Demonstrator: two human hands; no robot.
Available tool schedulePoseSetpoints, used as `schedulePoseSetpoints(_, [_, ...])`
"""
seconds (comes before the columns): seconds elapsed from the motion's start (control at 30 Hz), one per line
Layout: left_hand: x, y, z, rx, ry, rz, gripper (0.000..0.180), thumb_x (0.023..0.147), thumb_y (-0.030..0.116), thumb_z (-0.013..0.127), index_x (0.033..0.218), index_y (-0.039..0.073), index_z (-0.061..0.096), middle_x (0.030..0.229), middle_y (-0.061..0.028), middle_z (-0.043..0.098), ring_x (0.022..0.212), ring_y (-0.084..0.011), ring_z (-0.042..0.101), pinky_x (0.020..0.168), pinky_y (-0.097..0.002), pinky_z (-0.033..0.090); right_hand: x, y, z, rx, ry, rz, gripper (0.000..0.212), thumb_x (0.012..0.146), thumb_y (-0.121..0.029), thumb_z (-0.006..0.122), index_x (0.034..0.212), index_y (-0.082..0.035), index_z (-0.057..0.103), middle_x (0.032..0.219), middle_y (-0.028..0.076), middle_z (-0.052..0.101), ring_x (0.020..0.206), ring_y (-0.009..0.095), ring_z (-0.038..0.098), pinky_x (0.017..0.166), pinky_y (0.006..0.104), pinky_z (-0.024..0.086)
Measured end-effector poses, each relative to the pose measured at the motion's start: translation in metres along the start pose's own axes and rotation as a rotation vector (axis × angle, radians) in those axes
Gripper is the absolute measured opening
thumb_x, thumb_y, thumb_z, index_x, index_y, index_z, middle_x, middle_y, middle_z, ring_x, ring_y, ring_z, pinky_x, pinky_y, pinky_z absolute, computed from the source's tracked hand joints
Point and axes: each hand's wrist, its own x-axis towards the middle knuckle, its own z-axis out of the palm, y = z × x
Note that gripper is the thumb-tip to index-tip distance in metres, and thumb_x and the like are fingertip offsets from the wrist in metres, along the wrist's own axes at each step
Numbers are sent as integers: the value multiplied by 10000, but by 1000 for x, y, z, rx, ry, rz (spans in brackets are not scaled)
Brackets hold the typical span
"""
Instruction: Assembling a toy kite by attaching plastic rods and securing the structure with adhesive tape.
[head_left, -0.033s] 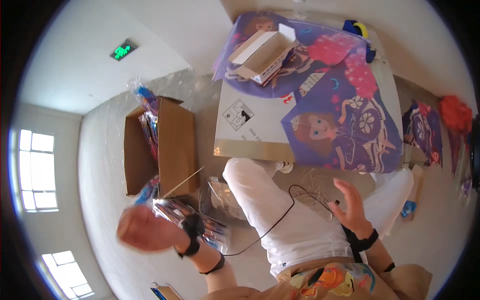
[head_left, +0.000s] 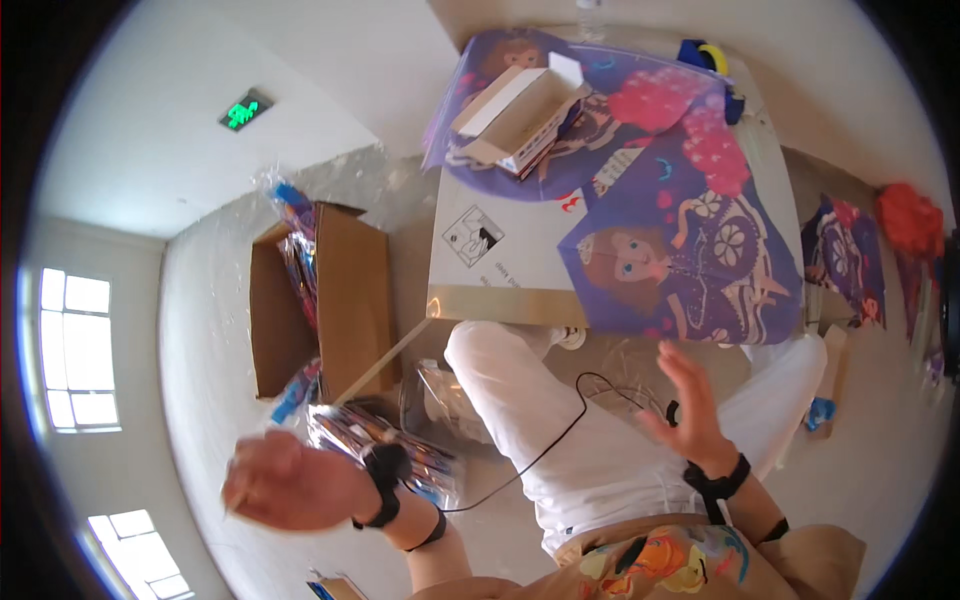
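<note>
My left hand (head_left: pixel 295 482) is raised at the lower left, in front of the cardboard box and the plastic-wrapped packets (head_left: pixel 420 465). Its fingers are curled in and slightly blurred; whatever they may hold is hidden. A thin tan strip (head_left: pixel 385 362) slants between the packets and the corner of the table-like carton; whether it touches the hand cannot be made out. Over my lap, my right hand (head_left: pixel 692 420) is open and holds nothing, fingers stretched upward. It is nearest to the carton's front edge, where a purple printed sheet (head_left: pixel 625 262) with a cartoon princess lies.
A small open white box (head_left: pixel 530 120) stands on the sheets, with a blue tape dispenser (head_left: pixel 735 80) at the far right corner. To the left is an open brown cardboard box (head_left: pixel 355 300) of wrapped goods. A black cable (head_left: pixel 550 450) crosses my lap. Red material (head_left: pixel 908 218) lies far right.
My left hand has shifted slightly left and down. The tan strip's far end now appears at the carton's corner. My right hand's fingers have risen slightly toward the carton's edge.
</note>
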Motion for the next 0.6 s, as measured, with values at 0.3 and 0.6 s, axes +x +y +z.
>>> schedulePoseSetpoints(0.3, [-36,-89,195,-456,-212,-877,86,974,120,463,961,35,454,774,-104,540,707,-207,568,554,-299,483,19,-12,-35,734,-267,615,340,896,-148,649,1202,-53,536,771,11,591,716,95,564,655,267,456])
schedulePoseSetpoints(0.6, [-16,-418,172,889,-768,-594,197,881,153,544,934,20,680,874,-182,683,866,-311,662,762,-390,509,-45,57,-100,603,205,779,259,992,-210,484,889,-25,634,598,-63,363,552,32,317,489,218,242])
